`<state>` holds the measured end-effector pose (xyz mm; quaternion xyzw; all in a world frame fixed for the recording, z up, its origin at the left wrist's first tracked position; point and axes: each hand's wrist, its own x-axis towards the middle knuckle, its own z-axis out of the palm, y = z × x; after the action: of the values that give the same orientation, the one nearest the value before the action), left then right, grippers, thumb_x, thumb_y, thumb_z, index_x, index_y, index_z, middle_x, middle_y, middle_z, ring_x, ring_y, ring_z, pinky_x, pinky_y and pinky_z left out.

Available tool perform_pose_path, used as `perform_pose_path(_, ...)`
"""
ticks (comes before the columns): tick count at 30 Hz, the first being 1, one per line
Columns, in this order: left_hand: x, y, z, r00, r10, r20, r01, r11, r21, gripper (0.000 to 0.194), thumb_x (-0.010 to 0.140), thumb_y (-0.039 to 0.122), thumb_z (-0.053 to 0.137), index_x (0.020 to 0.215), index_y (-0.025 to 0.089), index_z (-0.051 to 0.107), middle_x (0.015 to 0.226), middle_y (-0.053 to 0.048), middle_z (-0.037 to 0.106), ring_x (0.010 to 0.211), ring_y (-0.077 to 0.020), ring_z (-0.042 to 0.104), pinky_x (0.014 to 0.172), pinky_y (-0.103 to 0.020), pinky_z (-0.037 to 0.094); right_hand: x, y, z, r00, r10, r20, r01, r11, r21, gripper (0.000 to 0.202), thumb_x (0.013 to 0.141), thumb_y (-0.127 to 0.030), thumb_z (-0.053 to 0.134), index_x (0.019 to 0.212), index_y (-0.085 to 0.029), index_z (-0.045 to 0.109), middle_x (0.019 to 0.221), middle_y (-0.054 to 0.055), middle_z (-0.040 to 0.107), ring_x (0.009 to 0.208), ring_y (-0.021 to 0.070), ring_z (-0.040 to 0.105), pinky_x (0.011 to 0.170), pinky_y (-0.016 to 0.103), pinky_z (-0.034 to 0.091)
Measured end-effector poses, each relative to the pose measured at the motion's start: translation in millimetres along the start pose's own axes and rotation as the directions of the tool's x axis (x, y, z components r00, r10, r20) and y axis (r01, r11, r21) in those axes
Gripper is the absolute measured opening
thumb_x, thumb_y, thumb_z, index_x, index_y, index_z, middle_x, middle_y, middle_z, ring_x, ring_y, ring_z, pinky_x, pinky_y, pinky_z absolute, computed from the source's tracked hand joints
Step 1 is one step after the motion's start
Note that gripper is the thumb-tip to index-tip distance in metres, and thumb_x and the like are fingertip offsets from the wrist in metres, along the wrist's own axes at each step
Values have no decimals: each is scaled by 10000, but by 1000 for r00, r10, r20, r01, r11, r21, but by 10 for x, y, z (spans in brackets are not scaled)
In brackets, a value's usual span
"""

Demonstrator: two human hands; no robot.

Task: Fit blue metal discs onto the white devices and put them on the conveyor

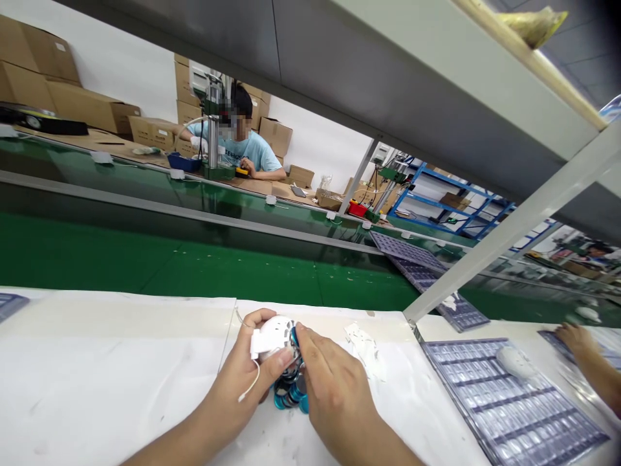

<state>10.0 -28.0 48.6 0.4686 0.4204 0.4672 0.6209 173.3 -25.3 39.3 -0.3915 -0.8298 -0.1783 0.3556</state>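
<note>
My left hand (240,382) is closed around a white rounded plastic housing (275,333) with dark slots, and a thin white cable (252,383) hangs from it over my fingers. My right hand (337,382) pinches a small blue-rimmed disc (294,336) against the right side of the housing. Its fingers partly cover the disc, so how far the disc sits in the housing cannot be told. Below both hands, a cluster of blue-rimmed round parts (294,396) lies on the white work surface (121,375), partly hidden by my hands.
Crumpled white scraps (365,349) lie right of my hands. Farther right is a clear compartment tray (514,395) with a white part (517,362); another person's hand (577,340) is beyond it. A green conveyor (194,259) runs behind, and a slanted post (485,259) rises on the right.
</note>
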Motion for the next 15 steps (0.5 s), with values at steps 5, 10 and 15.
perform_pose_path(5, 34, 7, -61, 999, 8, 52, -6, 1000, -23, 585, 821, 561, 667, 1224, 297, 335, 779, 33, 580, 518, -108, 458, 520, -268, 359, 37, 16, -55, 998, 20, 57, -25, 997, 78, 472, 861, -17, 387, 1306, -62, 537, 1078, 180, 710, 949, 268, 684, 777, 377, 620)
perform_pose_path(10, 50, 6, -48, 1000, 3, 10, -2, 1000, -19, 624, 829, 581, 648, 1291, 290, 346, 737, 41, 565, 485, -117, 457, 491, -273, 333, 10, -10, -41, 997, 44, 71, -50, 995, 86, 547, 838, -16, 399, 1378, -56, 473, 1132, 197, 664, 1025, 288, 641, 800, 399, 614)
perform_pose_path(15, 14, -50, 17, 997, -5, -77, 3, 999, -36, 672, 834, 586, 642, 1370, 310, 347, 746, 50, 552, 514, -122, 449, 519, -284, 374, -47, -95, 59, 1000, 16, 17, -15, 1000, -25, 590, 841, 12, 394, 1431, -15, 404, 1141, 234, 647, 1052, 324, 604, 780, 444, 610)
